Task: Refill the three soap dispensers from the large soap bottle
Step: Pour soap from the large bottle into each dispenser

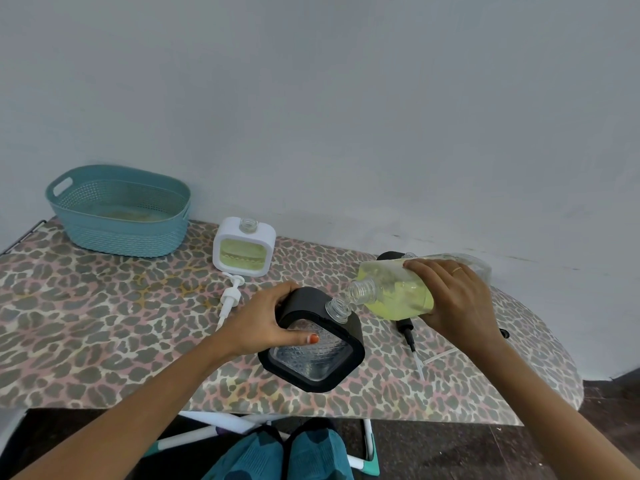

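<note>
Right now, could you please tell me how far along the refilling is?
White dispenser holds soap, pump off. Left hand tilts the black dispenser, looking empty, as right hand tips the bottle to its neck. Remaining: a third dispenser, mostly hidden behind the bottle.

hands (pixel 273 320) tilting soap bottle (pixel 401 292), black dispenser (pixel 313 341)

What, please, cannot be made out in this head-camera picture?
- Head view: dark third dispenser, mostly hidden behind the large soap bottle and right hand.
- Head view: black pump, top covered by that bottle.
- Head view: black dispenser in the left hand, soap level unreadable through its patterned window.
</note>
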`<control>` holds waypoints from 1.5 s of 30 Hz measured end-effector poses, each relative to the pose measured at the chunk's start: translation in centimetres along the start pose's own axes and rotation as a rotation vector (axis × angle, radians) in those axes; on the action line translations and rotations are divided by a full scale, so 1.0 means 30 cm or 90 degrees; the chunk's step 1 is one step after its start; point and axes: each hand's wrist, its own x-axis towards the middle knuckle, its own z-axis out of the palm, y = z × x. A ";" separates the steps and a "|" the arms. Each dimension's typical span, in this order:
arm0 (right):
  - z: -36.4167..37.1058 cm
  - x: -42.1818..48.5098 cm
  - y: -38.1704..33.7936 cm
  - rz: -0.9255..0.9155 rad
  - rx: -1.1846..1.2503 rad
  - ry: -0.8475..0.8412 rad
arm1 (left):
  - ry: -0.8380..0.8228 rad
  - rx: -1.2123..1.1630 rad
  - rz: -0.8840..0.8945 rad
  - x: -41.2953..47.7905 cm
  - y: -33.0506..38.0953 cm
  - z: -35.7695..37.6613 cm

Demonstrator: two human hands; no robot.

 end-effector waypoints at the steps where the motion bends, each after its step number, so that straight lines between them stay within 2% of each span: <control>1: -0.001 0.000 0.001 0.001 -0.001 0.000 | 0.001 0.000 0.000 0.000 0.000 0.000; 45: -0.040 0.016 0.033 -0.027 -0.007 0.043 | 0.037 -0.042 0.024 -0.006 -0.008 0.037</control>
